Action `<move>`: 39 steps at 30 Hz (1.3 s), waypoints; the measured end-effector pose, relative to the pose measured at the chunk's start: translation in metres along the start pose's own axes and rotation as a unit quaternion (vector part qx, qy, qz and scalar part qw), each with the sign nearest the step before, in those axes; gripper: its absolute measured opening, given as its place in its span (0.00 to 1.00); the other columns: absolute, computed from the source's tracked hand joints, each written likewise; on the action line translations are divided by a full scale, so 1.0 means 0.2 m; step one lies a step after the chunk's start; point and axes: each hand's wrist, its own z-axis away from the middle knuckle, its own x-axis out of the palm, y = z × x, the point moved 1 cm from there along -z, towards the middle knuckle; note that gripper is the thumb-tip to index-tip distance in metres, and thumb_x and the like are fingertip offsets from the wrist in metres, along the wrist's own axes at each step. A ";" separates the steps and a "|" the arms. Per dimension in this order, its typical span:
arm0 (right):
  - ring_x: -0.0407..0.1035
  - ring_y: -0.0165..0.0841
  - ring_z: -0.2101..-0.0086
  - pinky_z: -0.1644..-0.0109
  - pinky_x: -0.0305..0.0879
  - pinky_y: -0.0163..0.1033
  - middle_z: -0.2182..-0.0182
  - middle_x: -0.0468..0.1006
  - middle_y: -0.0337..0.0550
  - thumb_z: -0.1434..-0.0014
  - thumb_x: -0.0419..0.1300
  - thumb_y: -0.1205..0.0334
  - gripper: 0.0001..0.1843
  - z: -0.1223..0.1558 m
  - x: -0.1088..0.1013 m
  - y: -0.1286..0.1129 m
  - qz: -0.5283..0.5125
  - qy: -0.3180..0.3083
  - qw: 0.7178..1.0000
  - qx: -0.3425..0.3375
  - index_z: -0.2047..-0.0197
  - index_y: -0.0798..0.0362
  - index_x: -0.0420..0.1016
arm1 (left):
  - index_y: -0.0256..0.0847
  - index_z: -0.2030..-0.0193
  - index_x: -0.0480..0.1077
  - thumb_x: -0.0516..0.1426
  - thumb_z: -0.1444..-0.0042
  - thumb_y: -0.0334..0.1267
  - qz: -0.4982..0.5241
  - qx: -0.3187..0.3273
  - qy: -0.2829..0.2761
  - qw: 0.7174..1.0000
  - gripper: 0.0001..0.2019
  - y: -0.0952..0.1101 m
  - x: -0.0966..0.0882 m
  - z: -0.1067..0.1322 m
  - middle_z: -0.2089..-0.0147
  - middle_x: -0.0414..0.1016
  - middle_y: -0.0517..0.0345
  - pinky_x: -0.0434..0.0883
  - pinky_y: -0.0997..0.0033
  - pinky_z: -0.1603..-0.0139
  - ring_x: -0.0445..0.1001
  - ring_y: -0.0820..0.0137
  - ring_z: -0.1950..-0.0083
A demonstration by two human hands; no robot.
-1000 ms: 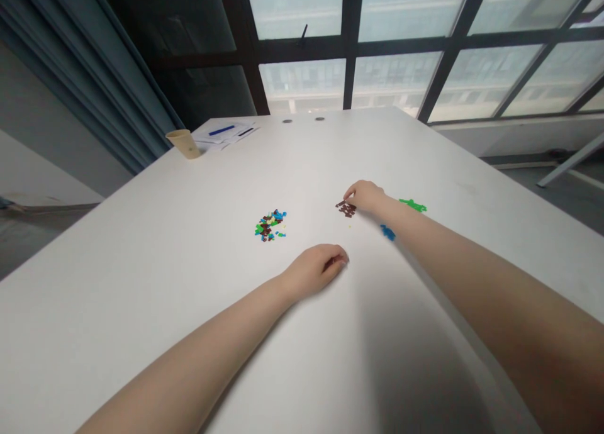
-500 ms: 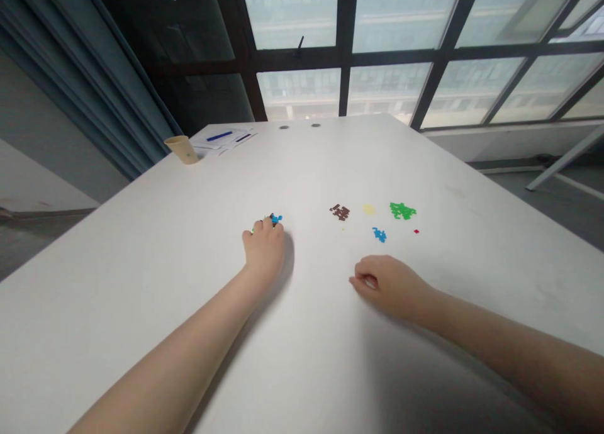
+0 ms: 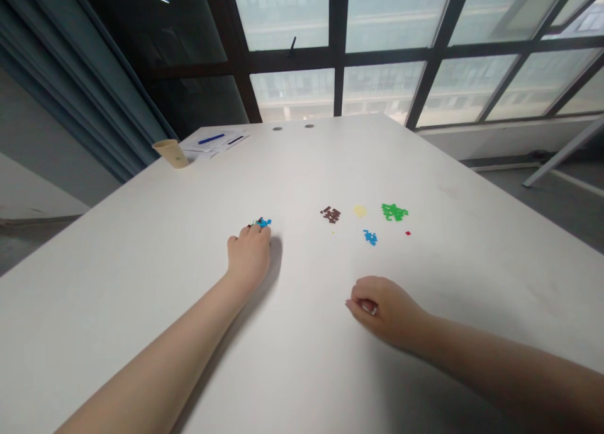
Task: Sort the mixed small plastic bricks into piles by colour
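Note:
My left hand rests with its fingers bent down at a small mixed pile of flat pieces; blue ones show past the knuckles, with dark bits among them. Its fingertips are hidden behind the back of the hand. My right hand is closed just above the table, thumb against curled fingers; whatever it holds, if anything, I cannot make out. Beyond it lie small groups of brown pieces, pale yellow pieces, green pieces and blue pieces, plus one red piece.
A white table spans the view. At its far left edge stand a tan paper cup and papers with a blue pen on them. A tiny yellow piece lies below the brown group.
The camera view has shifted slightly, moving the table things left in the picture. My right hand has come nearer to me, still closed. My left hand stays at the mixed pile.

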 end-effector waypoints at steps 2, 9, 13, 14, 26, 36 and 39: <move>0.53 0.25 0.77 0.71 0.47 0.33 0.82 0.58 0.33 0.46 0.50 0.65 0.15 0.00 0.00 0.01 0.004 0.001 1.000 0.001 0.82 0.54 0.54 | 0.37 0.61 0.66 0.42 0.43 0.33 0.000 -0.001 0.001 1.000 0.14 0.01 -0.01 0.00 0.58 0.71 0.46 0.62 0.62 0.63 0.67 0.57 0.55; 0.50 0.25 0.78 0.72 0.44 0.34 0.83 0.57 0.33 0.47 0.51 0.65 0.15 0.00 -0.01 0.00 0.009 0.009 1.000 -0.003 0.83 0.54 0.53 | 0.37 0.67 0.66 0.47 0.46 0.35 0.195 0.071 0.018 0.978 0.09 0.07 -0.05 0.01 0.66 0.72 0.50 0.63 0.66 0.63 0.69 0.63 0.63; 0.50 0.24 0.79 0.73 0.44 0.33 0.83 0.56 0.33 0.47 0.51 0.65 0.15 0.00 -0.01 0.01 -0.011 0.021 1.000 0.007 0.82 0.54 0.51 | 0.39 0.67 0.66 0.50 0.46 0.39 0.478 0.104 -0.071 0.869 0.07 0.20 -0.06 0.08 0.69 0.72 0.57 0.62 0.73 0.68 0.68 0.71 0.68; 0.50 0.24 0.79 0.73 0.44 0.33 0.83 0.56 0.33 0.47 0.51 0.65 0.15 -0.01 -0.01 0.01 -0.021 0.022 1.000 0.008 0.82 0.54 0.51 | 0.39 0.66 0.66 0.51 0.46 0.39 0.535 0.102 -0.101 0.832 0.07 0.23 -0.06 0.10 0.68 0.72 0.57 0.62 0.75 0.69 0.68 0.72 0.68; 0.51 0.24 0.80 0.74 0.46 0.33 0.83 0.55 0.32 0.48 0.51 0.66 0.16 -0.01 0.00 0.04 -0.066 0.043 0.997 0.026 0.83 0.54 0.50 | 0.37 0.66 0.68 0.55 0.48 0.38 0.653 0.115 -0.190 0.724 0.07 0.34 -0.03 0.19 0.68 0.73 0.56 0.60 0.77 0.72 0.65 0.77 0.72; 0.55 0.24 0.78 0.74 0.53 0.30 0.77 0.65 0.34 0.50 0.58 0.67 0.03 -0.03 0.00 0.06 -0.133 0.134 0.982 0.008 0.69 0.51 0.68 | 0.37 0.67 0.69 0.53 0.46 0.37 0.624 0.157 -0.196 0.740 0.07 0.35 -0.04 0.20 0.70 0.72 0.59 0.60 0.77 0.70 0.65 0.76 0.71; 0.56 0.24 0.78 0.73 0.54 0.31 0.76 0.67 0.34 0.50 0.59 0.67 0.05 -0.03 0.01 0.07 -0.134 0.132 0.982 0.007 0.67 0.51 0.68 | 0.37 0.67 0.69 0.53 0.47 0.36 0.611 0.154 -0.178 0.756 0.06 0.35 -0.04 0.19 0.70 0.71 0.59 0.61 0.77 0.69 0.65 0.75 0.70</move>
